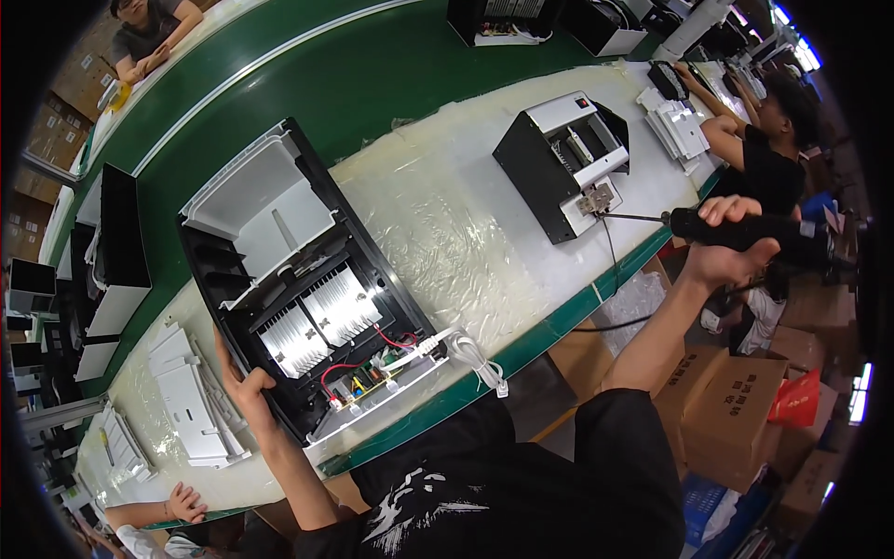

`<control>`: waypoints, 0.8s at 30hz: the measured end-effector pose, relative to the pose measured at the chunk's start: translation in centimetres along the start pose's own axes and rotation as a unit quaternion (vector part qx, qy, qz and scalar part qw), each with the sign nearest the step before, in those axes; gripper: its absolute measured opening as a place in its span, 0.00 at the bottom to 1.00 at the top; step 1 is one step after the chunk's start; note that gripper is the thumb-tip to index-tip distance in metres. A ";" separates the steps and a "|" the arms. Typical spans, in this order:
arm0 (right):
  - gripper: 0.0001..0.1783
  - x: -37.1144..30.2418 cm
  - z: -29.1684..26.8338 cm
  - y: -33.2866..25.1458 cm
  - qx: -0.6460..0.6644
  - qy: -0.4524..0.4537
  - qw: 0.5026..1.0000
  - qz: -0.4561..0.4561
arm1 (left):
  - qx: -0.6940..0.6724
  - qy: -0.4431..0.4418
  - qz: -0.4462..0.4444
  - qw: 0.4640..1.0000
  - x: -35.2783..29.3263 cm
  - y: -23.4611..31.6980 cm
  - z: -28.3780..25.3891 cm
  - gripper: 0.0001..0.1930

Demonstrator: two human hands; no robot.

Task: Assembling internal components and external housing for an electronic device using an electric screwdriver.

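Several loose white panels [191,410] lie in the lower left of the frame, just beside the left hand [247,387], and a careless swing of that forearm could knock or scuff them. The hand lies at the left wall of the big black case [372,256], left of centre; I cannot tell how firmly it grips, and a weak hold could let the case slide if bumped. Inside, red wires [396,341] loop near a bare circuit board [368,380], where a finger might snag them. The bundled white cord [477,359], at lower centre, could be dragged down if caught at the table edge [549,331]. At upper right stands the smaller case [535,177], with a screwdriver [694,224] aimed at its metal part [596,198]; the right hand [722,265] is clamped around the handle, and a crooked angle could make the tip slip and scratch the white face
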State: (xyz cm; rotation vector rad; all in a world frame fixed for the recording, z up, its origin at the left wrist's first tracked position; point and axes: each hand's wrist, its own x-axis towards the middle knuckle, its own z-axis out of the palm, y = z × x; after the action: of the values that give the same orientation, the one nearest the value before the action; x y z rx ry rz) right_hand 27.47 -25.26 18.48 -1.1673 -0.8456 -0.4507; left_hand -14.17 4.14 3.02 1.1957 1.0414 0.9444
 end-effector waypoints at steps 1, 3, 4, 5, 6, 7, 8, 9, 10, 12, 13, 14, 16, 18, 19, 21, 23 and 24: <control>0.35 0.6 0.2 -0.1 0.018 -0.062 0.998 0.028 | 0.005 -0.001 0.000 1.000 0.0 0.1 0.3 0.48; 0.31 1.8 2.4 -0.4 0.053 -0.130 0.989 0.055 | 0.002 0.006 0.010 1.000 -0.2 0.7 0.5 0.48; 0.30 2.6 2.8 0.2 0.061 -0.150 0.985 0.066 | 0.001 0.004 0.010 1.000 0.0 0.5 0.3 0.48; 0.29 3.6 3.5 1.0 0.072 -0.170 0.980 0.077 | -0.002 0.003 0.008 1.000 0.0 0.2 0.2 0.48; 0.29 4.2 4.5 1.6 0.029 -0.150 0.985 0.079 | -0.006 0.002 0.006 1.000 0.0 0.0 0.1 0.48; 0.30 4.6 5.8 2.2 -0.012 -0.132 0.988 0.083 | -0.006 0.007 0.006 1.000 -0.1 0.2 0.2 0.48; 0.28 5.0 7.1 3.0 -0.026 -0.119 0.988 0.099 | -0.006 0.009 0.014 1.000 -0.3 0.5 0.6 0.47; 0.24 5.1 8.4 3.2 -0.036 -0.114 0.990 0.080 | -0.007 0.011 0.022 1.000 -0.4 0.7 0.8 0.47; 0.23 5.0 9.8 3.3 -0.071 -0.104 0.989 0.082 | -0.024 0.004 0.008 1.000 -0.4 0.6 0.5 0.47; 0.20 5.2 11.6 3.7 -0.114 -0.096 0.984 0.097 | -0.023 0.007 0.034 0.999 0.0 -0.1 0.0 0.47; 0.20 5.1 11.7 3.7 -0.111 -0.103 0.984 0.094 | -0.029 -0.001 0.040 0.999 0.0 0.0 0.3 0.47; 0.20 5.2 11.7 3.8 -0.128 -0.106 0.981 0.100 | -0.043 -0.005 0.030 0.999 0.0 0.0 0.3 0.47; 0.19 4.5 12.6 4.4 -0.136 -0.108 0.978 0.112 | -0.059 -0.009 0.022 0.998 -0.3 0.4 0.1 0.47; 0.20 3.7 13.1 3.7 -0.156 -0.097 0.974 0.131 | -0.062 -0.018 0.005 0.998 -0.5 0.6 -0.5 0.47; 0.21 3.4 13.1 2.8 -0.166 -0.091 0.973 0.133 | -0.076 -0.013 0.022 0.997 -0.4 0.4 -0.4 0.47; 0.24 3.8 11.6 0.2 -0.158 -0.095 0.969 0.163 | -0.088 -0.027 0.013 0.996 -0.1 0.1 -0.1 0.47; 0.28 2.6 12.9 -4.2 -0.040 -0.133 0.979 0.153 | -0.101 -0.044 0.018 0.994 -0.1 0.5 0.1 0.46; 0.29 2.3 13.3 -6.0 0.050 -0.202 0.964 0.163 | -0.100 -0.039 0.026 0.994 -0.1 0.5 0.0 0.46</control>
State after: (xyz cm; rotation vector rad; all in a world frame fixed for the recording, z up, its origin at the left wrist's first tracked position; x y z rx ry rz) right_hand 20.12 -14.85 25.87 -1.2969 -0.9878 0.1068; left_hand -14.18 4.11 3.50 1.0873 0.8366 1.0098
